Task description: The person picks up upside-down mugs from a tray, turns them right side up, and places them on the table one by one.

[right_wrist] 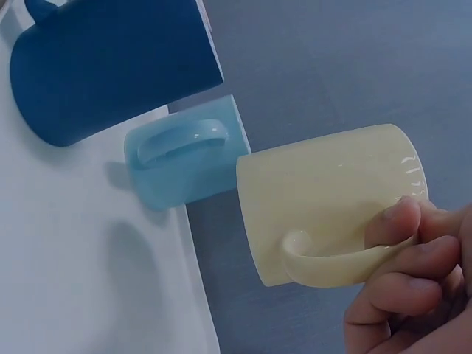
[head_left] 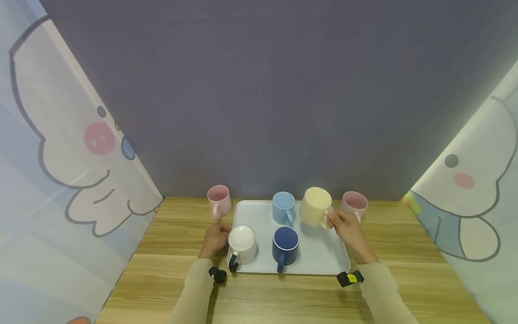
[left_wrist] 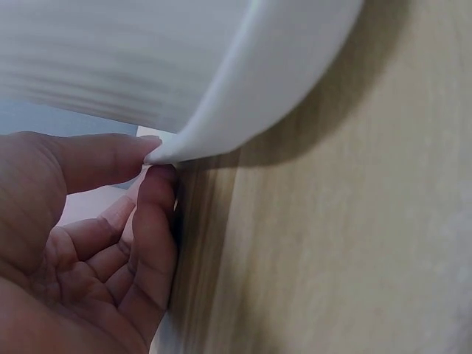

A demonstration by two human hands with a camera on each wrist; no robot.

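My right hand [head_left: 346,227] holds a cream-yellow mug [right_wrist: 324,199] by its handle, above the right part of a white tray [head_left: 315,252]. The mug's rounded, base-like end appears to face up. At the tray's left edge, my left hand [head_left: 215,238] pinches the rim between thumb and index finger, its other fingers loosely curled. Close beside that hand stands a white mug [head_left: 246,252] with a black-and-white handle. A light blue mug [head_left: 282,213] stands at the back of the tray, a dark blue mug [head_left: 285,254] nearer the front.
Off the tray, a pink mug [head_left: 224,207] stands on the wooden table [head_left: 267,299] at the back left. Another pink mug [head_left: 354,202] is at the back right, partly behind my right hand. A grey partition [head_left: 259,99] rises behind the table, with cartoon-printed panels on both sides.
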